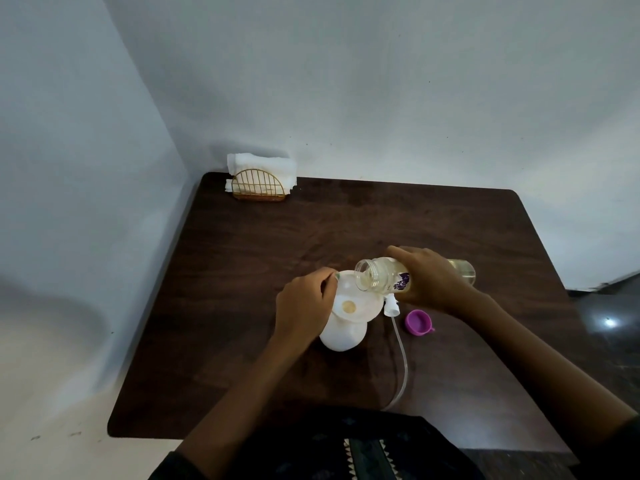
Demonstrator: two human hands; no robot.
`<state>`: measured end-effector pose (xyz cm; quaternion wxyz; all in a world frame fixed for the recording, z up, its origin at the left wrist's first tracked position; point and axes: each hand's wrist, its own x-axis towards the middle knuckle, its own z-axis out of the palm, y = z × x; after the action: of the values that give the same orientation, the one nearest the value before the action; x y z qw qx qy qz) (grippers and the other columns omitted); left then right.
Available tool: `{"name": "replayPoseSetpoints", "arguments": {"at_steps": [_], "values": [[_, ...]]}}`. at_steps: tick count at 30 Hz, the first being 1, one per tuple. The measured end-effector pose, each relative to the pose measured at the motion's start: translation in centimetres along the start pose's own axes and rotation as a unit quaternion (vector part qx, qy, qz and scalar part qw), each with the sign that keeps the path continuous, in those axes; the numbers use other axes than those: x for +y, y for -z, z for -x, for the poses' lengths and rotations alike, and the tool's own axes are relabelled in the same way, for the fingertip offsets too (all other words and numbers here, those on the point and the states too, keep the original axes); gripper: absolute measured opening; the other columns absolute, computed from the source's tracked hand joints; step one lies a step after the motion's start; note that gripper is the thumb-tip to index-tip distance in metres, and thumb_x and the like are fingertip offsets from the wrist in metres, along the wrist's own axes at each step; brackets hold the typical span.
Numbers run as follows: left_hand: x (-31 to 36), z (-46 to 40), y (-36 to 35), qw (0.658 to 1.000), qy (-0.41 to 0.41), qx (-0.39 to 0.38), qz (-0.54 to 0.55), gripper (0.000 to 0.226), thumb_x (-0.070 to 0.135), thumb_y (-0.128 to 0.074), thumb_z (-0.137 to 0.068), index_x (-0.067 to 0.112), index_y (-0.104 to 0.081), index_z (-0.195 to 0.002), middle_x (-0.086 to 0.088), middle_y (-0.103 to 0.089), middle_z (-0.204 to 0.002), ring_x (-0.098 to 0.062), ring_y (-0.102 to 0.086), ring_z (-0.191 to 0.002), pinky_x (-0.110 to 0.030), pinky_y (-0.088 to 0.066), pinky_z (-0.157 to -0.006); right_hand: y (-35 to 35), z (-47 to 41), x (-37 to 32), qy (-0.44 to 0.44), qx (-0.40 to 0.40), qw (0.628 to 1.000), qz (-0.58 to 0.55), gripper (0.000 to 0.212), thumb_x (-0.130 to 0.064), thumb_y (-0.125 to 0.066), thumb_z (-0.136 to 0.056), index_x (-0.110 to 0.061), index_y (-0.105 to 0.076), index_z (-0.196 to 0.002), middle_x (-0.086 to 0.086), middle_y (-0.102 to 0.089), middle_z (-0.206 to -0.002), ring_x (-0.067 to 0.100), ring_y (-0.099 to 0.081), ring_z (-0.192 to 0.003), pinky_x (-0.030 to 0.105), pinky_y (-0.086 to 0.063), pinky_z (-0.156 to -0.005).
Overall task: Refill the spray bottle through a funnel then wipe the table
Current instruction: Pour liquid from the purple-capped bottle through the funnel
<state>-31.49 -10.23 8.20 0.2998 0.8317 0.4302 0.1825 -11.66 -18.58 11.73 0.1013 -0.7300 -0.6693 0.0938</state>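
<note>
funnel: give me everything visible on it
The funnel is white, looks like plastic, with a wide shallow bowl. It sits upright in the neck of the white spray bottle near the table's middle. A small pool of yellowish liquid lies at its centre hole. The left hand pinches its left rim. The refill bottle, tilted in the right hand, has its open mouth above the funnel's right rim, seemingly not touching. The stem is hidden inside the bottle.

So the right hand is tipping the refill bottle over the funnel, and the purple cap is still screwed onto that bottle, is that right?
Not quite. The purple cap is off, lying on the table beside the spray head. The head view shows the refill bottle open-mouthed, tipped by the right hand over the funnel.
</note>
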Motion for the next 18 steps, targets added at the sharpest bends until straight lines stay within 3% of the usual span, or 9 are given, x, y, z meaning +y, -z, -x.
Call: {"name": "replayPoseSetpoints", "arguments": {"at_steps": [3,13,18], "values": [[-0.03,0.01,-0.09,1.0,0.002,0.002,-0.001,0.029,0.028,-0.044,-0.097,0.019,-0.065,-0.114,0.001,-0.071,-0.098,-0.012,-0.064,-0.083,-0.026,-0.052,-0.07,-0.01,-0.1,0.02,0.012,0.004,1.0,0.014,0.05,-0.023,-0.082,-0.062,-0.012,-0.059,-0.105,0.004,-0.067,-0.091,0.024,-0.063,-0.078,0.037,-0.05,-0.065],[-0.02,0.13,-0.15,1.0,-0.001,0.011,0.005,0.03,0.029,-0.043,-0.097,0.019,-0.065,-0.114,0.001,-0.071,-0.101,-0.014,-0.065,-0.087,-0.031,-0.054,-0.073,-0.04,-0.27,-0.08,0.031,0.026,0.997,0.062,0.047,-0.016,-0.081,-0.057,-0.013,-0.061,-0.1,0.004,-0.066,-0.084,0.026,-0.062,-0.073,0.03,-0.04,-0.061],[-0.09,0.15,-0.22,1.0,0.001,0.011,0.009,0.031,0.029,-0.043,-0.097,0.018,-0.065,-0.116,0.001,-0.071,-0.103,-0.013,-0.065,-0.088,-0.026,-0.052,-0.072,0.07,-0.28,-0.19,0.031,0.022,0.997,0.064,0.047,-0.015,-0.081,-0.058,-0.012,-0.061,-0.101,0.004,-0.067,-0.086,0.025,-0.062,-0.074,0.03,-0.039,-0.063]]}}
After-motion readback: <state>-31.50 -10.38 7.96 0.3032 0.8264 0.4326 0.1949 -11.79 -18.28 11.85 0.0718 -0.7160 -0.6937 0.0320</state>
